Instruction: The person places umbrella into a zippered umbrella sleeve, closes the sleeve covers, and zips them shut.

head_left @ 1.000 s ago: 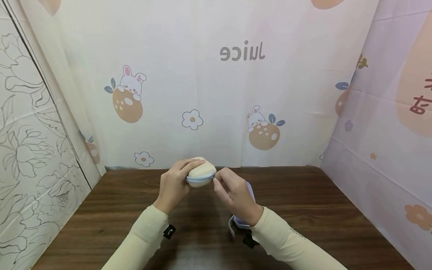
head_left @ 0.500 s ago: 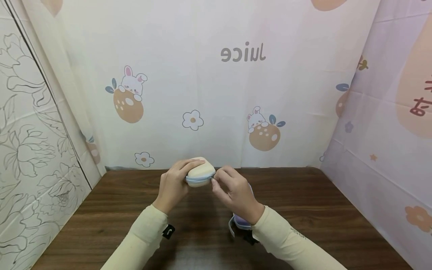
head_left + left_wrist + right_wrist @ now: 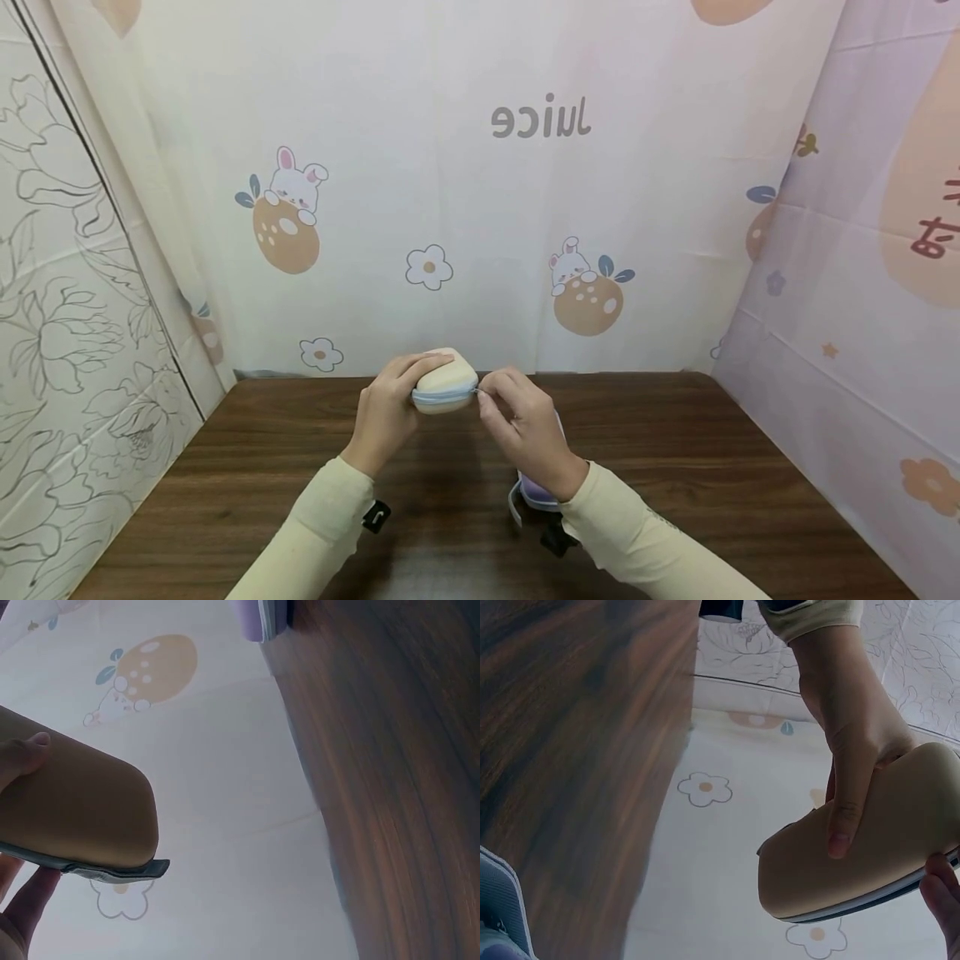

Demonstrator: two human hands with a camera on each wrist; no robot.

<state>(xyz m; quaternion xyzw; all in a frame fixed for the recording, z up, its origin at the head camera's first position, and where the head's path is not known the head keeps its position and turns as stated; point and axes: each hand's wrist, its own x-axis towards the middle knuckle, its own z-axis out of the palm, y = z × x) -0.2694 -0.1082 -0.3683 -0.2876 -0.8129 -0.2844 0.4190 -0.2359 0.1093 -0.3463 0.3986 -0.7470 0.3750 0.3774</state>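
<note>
A small cream zip case [image 3: 447, 379] with a light blue zipper band is held up above the far part of the table. My left hand [image 3: 385, 412] grips its left end, fingers over the top; in the right wrist view that thumb lies along the case's cream shell [image 3: 900, 825]. At the right end of the band, my right hand [image 3: 527, 427] pinches what looks like the small zipper pull [image 3: 476, 391] between thumb and forefinger. The case looks closed along the visible band. Fingers hide part of the shell in each view.
On the dark wooden table [image 3: 660, 467], a purple case [image 3: 536, 492] with a pale strap lies partly hidden under my right forearm. Its light rim [image 3: 510, 881] and mesh-like inside show in the right wrist view. A printed curtain [image 3: 480, 192] stands behind the table.
My right hand shifts slightly left along the zipper band, then slightly back right to the band's end. The left hand and the cream case stay nearly in place.
</note>
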